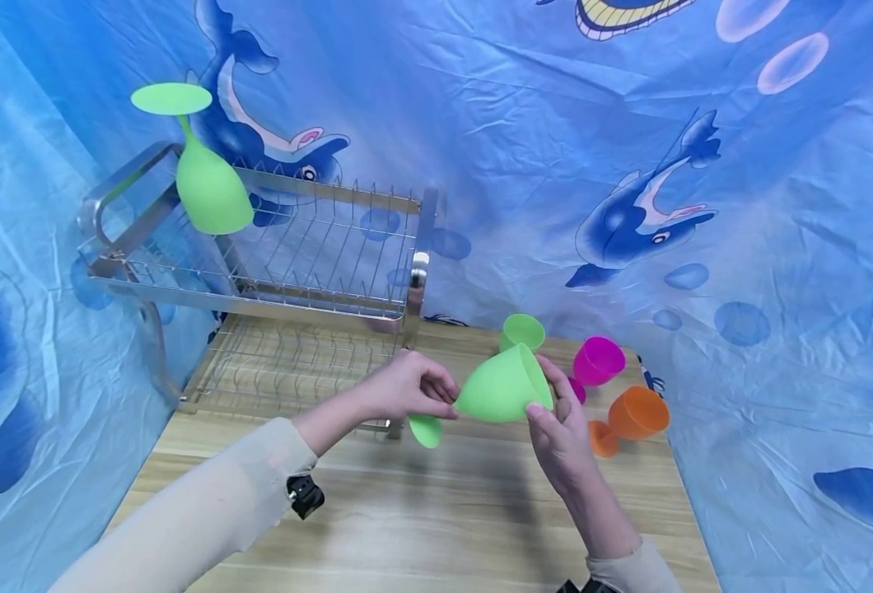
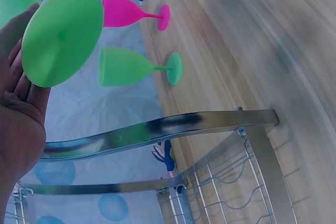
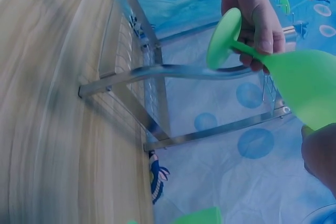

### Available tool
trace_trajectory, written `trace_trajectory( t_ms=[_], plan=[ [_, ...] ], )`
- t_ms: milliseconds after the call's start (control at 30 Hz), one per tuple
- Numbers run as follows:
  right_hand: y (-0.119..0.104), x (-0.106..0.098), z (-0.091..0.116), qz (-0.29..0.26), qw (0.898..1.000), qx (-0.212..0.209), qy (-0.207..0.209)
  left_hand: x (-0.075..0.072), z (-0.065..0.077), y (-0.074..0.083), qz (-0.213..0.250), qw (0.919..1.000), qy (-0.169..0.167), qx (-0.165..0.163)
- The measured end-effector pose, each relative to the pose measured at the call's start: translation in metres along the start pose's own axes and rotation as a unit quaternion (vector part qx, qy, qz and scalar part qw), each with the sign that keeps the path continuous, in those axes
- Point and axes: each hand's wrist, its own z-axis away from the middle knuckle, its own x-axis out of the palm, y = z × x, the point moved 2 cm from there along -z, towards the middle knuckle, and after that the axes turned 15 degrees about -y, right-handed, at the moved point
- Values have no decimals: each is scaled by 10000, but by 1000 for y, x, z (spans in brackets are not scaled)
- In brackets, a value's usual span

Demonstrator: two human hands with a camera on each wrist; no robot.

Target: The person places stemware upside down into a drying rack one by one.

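One inverted green goblet [image 1: 216,195] atop the dish rack [image 1: 259,305]. Midair, pinched at the stem by fingers of left hand [image 1: 410,385], clamped near the rim by right hand [image 1: 564,432]: tilted green goblet [image 1: 497,389]. Upright on table [image 1: 436,527]: rear green goblet [image 1: 522,332], magenta goblet [image 1: 599,361], orange goblet [image 1: 637,413].

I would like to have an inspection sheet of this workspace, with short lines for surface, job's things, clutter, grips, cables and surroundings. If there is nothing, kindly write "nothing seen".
Surface: light table with wood grain.
Job's things: one green cup held tilted above the table; another green cup upside down on the upper level of the metal rack; a third green cup, a pink cup and an orange cup upright on the table.
Clutter: nothing seen.
Grip, left hand: pinches the tilted cup's stem.
Grip, right hand: holds the same cup near its open end.
Cables: nothing seen.
Surroundings: blue sheet printed with cartoon sea animals.
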Motion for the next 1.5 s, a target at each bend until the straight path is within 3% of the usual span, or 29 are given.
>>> trace_trajectory(
  t_ms=[200, 333, 433, 600, 767, 867, 1000, 1300, 1500],
  plan=[
    [-10, -9, 0, 608, 9961, 37, -644, -4, 2, 2, -47, 10000, -4, 54],
    [-30, -21, -4, 1702, 9780, 60, -1202, -7, 5, 4, -147, 9996, 9, 244],
    [-48, -26, -10, 2671, 9503, 296, -1574, -9, 9, 5, -264, 9991, 33, 321],
    [-68, -23, -23, 4037, 8890, 762, -2022, -11, 16, 7, -448, 9985, 57, 310],
    [-77, -15, -35, 4960, 8317, 649, -2408, -11, 19, 9, -580, 9979, 31, 282],
    [-79, -12, -40, 5325, 8046, 613, -2555, -12, 21, 8, -640, 9975, 2, 307],
    [-79, -9, -44, 5409, 7909, 756, -2759, -14, 24, 8, -788, 9964, -31, 303],
    [-71, -4, -50, 5397, 7802, 951, -3016, -19, 28, 11, -1160, 9929, -149, 217],
    [-66, -3, -49, 5467, 7809, 862, -2897, -20, 32, 14, -1231, 9918, -198, 288]
  ],
)
